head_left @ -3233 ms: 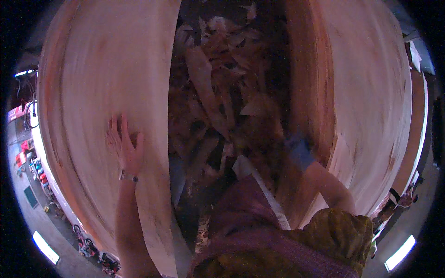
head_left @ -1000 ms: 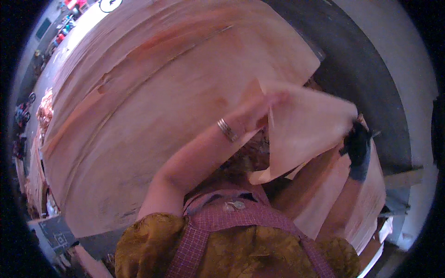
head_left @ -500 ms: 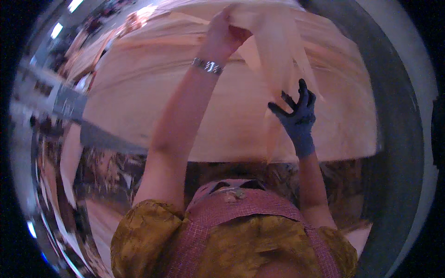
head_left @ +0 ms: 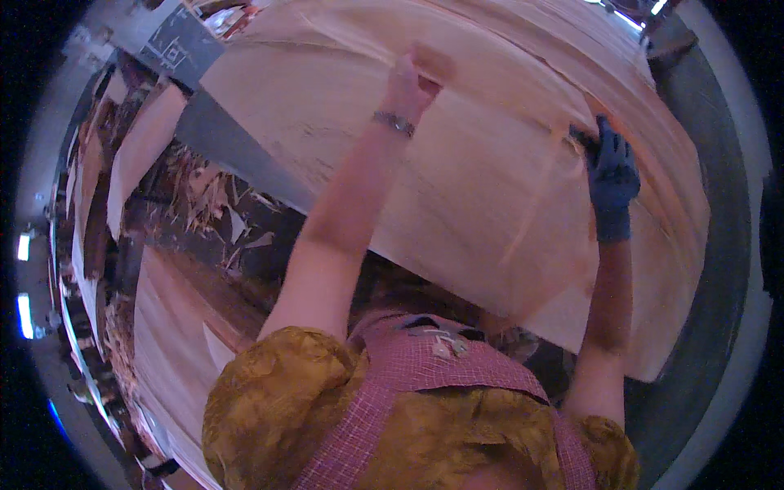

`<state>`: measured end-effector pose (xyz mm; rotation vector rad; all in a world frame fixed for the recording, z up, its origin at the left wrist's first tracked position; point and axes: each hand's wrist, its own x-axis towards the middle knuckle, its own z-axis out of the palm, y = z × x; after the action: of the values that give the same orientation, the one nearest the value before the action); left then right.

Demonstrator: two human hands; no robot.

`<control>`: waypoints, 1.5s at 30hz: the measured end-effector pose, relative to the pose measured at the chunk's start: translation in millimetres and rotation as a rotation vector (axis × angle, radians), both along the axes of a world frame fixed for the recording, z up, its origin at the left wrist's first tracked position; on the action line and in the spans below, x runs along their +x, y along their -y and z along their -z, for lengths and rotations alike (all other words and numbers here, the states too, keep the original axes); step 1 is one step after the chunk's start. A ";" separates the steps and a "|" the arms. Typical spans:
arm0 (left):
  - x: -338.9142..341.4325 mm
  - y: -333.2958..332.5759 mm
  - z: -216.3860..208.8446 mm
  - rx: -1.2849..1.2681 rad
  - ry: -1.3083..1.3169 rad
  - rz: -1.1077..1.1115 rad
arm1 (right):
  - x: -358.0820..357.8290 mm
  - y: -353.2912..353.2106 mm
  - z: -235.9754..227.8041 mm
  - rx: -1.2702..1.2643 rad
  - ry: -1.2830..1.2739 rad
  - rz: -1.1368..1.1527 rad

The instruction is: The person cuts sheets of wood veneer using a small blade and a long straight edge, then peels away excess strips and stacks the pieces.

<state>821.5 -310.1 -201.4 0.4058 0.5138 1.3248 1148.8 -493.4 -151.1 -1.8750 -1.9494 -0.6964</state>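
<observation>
A wide, thin sheet of pale wood veneer (head_left: 474, 180) spreads in front of me over a stack of similar sheets. At its far edge, my bare left hand (head_left: 412, 86), with a metal-band watch on the wrist, is closed on the veneer; the fingertips are blurred and partly hidden. Farther right, my right hand (head_left: 614, 167) wears a blue-grey glove with dark fingertips. Its thumb and forefinger close on the same edge, where the veneer looks creased, while the other fingers point up.
Torn veneer scraps (head_left: 204, 192) litter the dark area left of the stack. A grey panel (head_left: 237, 147) juts out beside it. More veneer sheets (head_left: 175, 327) lie at the lower left. A grey floor strip (head_left: 727, 204) curves along the right.
The lifted veneer has come down flatter over the stack. My right hand, open before, has moved right and farther away and closed on the edge. The whole view has turned.
</observation>
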 end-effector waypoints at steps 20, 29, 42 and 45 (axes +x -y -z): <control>-233.0 12.0 184.6 -0.444 -0.401 -0.305 | -105.7 96.7 179.9 -0.587 -0.227 -0.052; -314.9 22.6 194.7 -0.515 -0.863 -0.283 | -177.4 144.6 136.2 -0.644 -0.135 -0.123; -328.9 37.0 166.8 -0.501 -0.508 -0.078 | -281.7 80.4 190.0 -0.601 -0.130 -0.129; -331.3 42.4 164.1 -0.443 -0.565 -0.119 | -273.8 81.5 195.9 -0.615 -0.111 -0.213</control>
<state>490.2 -352.6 -365.6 0.3802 1.2926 1.1568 875.1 -574.9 -346.9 -1.9116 -2.4214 0.0909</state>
